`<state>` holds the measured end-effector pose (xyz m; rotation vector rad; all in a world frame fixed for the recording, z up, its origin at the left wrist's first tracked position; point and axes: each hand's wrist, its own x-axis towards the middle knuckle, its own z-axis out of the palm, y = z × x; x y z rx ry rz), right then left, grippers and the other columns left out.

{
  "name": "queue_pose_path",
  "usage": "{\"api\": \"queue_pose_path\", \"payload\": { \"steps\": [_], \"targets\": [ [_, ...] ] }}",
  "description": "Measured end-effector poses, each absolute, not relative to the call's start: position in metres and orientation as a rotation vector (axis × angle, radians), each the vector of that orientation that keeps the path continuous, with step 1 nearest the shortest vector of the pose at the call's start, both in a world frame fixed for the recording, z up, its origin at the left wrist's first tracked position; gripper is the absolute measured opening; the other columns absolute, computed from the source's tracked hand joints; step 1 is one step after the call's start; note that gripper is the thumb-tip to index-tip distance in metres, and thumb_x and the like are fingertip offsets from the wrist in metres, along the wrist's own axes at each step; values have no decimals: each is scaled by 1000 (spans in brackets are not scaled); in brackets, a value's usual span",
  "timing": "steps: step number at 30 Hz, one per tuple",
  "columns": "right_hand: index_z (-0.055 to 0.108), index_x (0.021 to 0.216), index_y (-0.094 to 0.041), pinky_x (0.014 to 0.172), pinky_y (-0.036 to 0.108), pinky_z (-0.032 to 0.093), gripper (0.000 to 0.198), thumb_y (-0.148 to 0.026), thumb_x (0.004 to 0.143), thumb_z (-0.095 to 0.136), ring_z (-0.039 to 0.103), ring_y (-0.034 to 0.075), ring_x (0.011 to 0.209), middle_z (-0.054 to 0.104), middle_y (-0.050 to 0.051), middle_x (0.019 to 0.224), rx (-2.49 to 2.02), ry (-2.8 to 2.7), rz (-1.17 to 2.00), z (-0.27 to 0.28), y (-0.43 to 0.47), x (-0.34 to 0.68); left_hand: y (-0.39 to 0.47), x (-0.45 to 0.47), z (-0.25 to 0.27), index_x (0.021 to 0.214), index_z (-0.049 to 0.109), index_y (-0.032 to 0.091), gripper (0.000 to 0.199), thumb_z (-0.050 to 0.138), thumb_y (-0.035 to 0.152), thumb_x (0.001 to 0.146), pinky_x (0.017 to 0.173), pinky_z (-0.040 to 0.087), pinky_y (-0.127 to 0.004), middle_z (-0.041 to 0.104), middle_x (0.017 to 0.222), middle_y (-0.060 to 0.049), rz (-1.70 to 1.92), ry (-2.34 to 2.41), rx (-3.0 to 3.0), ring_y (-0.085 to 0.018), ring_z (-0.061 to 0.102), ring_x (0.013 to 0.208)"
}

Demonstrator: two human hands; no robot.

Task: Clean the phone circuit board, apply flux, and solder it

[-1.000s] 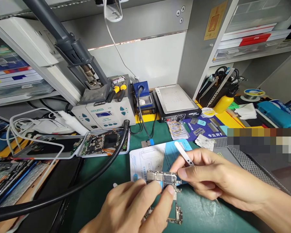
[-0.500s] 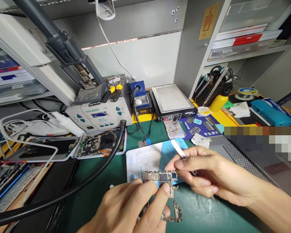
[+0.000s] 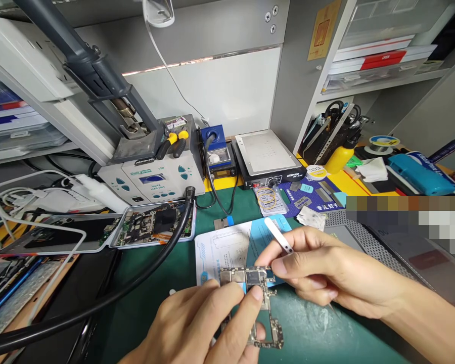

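My left hand (image 3: 208, 318) is closed on a bare phone circuit board (image 3: 264, 303), with thumb and fingers across its left part. The board is held tilted above the green mat, and a cut-out shows in its lower half. At its upper right corner, the thumb and forefinger of my right hand (image 3: 311, 265) touch the edge. A flat white metal strip, apparently the back end of tweezers (image 3: 276, 233), sticks up from between my right fingers. A thin tip pokes out under that hand. A small white end of something shows beside my left knuckles; the rest is hidden.
A printed white-and-blue card (image 3: 227, 242) lies behind the board on the green mat (image 3: 307, 328). A thick black hose (image 3: 151, 275) crosses the left side from the hot-air station (image 3: 155, 179). A heating plate (image 3: 271, 156), soldering iron stand (image 3: 216, 146) and opened device (image 3: 151, 225) stand behind.
My right thumb has moved from the tweezers' strip down onto the board's upper right corner. The strip now shows more of its length. My left hand keeps its hold on the board.
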<state>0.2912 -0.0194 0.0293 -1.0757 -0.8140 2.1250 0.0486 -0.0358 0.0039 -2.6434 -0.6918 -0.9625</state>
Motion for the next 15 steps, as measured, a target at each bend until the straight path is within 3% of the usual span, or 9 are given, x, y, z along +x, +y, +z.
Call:
{"api": "queue_pose_path", "payload": {
  "steps": [6, 11, 15],
  "targets": [
    [77, 88, -13, 36, 19, 11, 12, -20, 79, 75, 16, 1, 37, 32, -12, 44, -1125, -825, 2105, 31, -20, 289, -34, 52, 5, 109, 71, 17, 25, 54, 16, 91, 59, 54, -25, 75, 84, 2, -1020, -675, -2657, -11, 71, 66],
    [77, 89, -13, 36, 19, 12, 11, -18, 80, 74, 18, 1, 36, 35, -12, 45, -1099, -832, 2124, 30, -19, 289, -31, 51, 7, 111, 70, 20, 26, 50, 25, 96, 59, 55, -21, 73, 81, 1, -1009, -649, -2635, -11, 69, 63],
    [78, 90, -14, 36, 19, 11, 12, -20, 80, 75, 18, 0, 37, 40, -10, 48, -1109, -844, 2131, 27, -19, 290, -32, 52, 6, 110, 71, 21, 25, 56, 19, 90, 63, 55, -21, 74, 81, 2, -1021, -679, -2613, -11, 69, 65]
  ]
}}
